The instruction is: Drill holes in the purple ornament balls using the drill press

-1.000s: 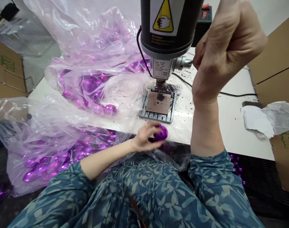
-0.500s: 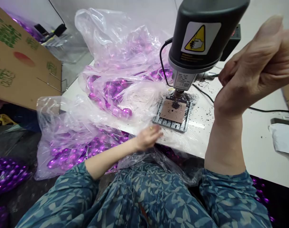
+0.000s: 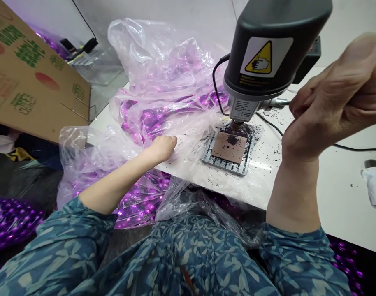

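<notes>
clear plastic sheeting (image 3: 151, 53) heaps over the left of the white table (image 3: 339, 189), with shiny purple baubles (image 3: 151, 119) bunched inside it. the right hand (image 3: 330, 98) sits high at the right, its fingers (image 3: 302, 102) curled narrow around the steel lever (image 3: 279, 103) of a black bench drill (image 3: 268, 53) — a firm hold on that handle. the drill's chuck (image 3: 236, 125) stands directly over a brown pad (image 3: 229, 147) on a slotted metal jig (image 3: 212, 159), near the table's front edge, with dark shavings (image 3: 268, 164) scattered around it. the left hand (image 3: 163, 149) rests curled on the plastic, just left of the jig — whether it holds anything, i cannot tell.
</notes>
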A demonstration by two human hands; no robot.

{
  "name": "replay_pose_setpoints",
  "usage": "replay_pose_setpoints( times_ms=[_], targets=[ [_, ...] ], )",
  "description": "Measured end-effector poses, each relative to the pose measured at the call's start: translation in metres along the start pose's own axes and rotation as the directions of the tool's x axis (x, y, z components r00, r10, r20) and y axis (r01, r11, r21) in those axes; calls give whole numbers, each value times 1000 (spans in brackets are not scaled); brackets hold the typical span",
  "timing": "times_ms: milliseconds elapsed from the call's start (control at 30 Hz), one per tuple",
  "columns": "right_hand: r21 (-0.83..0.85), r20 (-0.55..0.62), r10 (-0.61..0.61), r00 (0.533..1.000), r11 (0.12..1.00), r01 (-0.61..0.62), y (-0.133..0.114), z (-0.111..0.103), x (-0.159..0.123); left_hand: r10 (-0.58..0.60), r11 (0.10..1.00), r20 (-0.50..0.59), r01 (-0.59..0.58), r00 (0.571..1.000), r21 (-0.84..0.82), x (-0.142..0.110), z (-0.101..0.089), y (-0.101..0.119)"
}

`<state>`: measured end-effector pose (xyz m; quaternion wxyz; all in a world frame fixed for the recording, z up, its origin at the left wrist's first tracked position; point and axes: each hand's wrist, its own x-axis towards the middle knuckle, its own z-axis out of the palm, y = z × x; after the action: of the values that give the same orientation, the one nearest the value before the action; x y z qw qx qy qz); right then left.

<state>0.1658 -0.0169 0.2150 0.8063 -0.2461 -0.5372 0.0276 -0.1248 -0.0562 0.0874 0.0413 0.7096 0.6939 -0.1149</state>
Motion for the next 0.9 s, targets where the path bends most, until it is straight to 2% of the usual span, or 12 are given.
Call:
replay_pose_setpoints(
  times_ms=[267, 333, 400, 467, 533, 567, 633, 667, 700, 767, 833, 900],
  targets=[
    [4, -33, -97, 995, 995, 98, 9, -4, -3, -8, 995, 110, -4, 994, 104, 11, 4, 8],
    [-7, -5, -79, 997, 997, 79, 8, -8, -3, 37, 998, 40, -39, 999, 57, 4, 7, 6],
    [-8, 30, -29, 999, 1000, 30, 7, -11, -3, 106, 989, -160, -121, 981, -84, -7, 14, -1],
    [8, 35, -10, 999, 1000, 9, 5, -12, -4, 71, 936, -450, -215, 890, -279, -17, 20, -15],
    [21, 32, -18, 999, 1000, 17, 4, -11, -4, -145, 860, -677, -246, 722, -447, -21, 22, -41],
    [21, 28, -25, 999, 999, 25, 4, -10, -5, -292, 822, -737, -233, 610, -519, -19, 20, -58],
    [18, -3, -44, 999, 999, 45, 5, -8, -6, -563, 737, -726, -157, 394, -657, -9, 13, -99],
    [19, -22, -50, 998, 999, 50, 6, -7, -7, -673, 671, -661, -100, 332, -734, -3, 9, -119],
    [23, -40, -47, 998, 999, 48, 7, -7, -7, -756, 591, -563, -24, 334, -806, 5, 6, -138],
    [30, -39, -19, 999, 999, 20, 8, -7, -9, -840, 444, -358, 136, 407, -886, 18, 5, -168],
    [30, -19, -7, 1000, 1000, 8, 8, -8, -9, -833, 370, -182, 282, 523, -885, 28, 11, -183],
    [35, -18, -16, 1000, 999, 17, 9, -10, -10, -764, 372, -79, 337, 640, -865, 36, 18, -185]
  ],
)
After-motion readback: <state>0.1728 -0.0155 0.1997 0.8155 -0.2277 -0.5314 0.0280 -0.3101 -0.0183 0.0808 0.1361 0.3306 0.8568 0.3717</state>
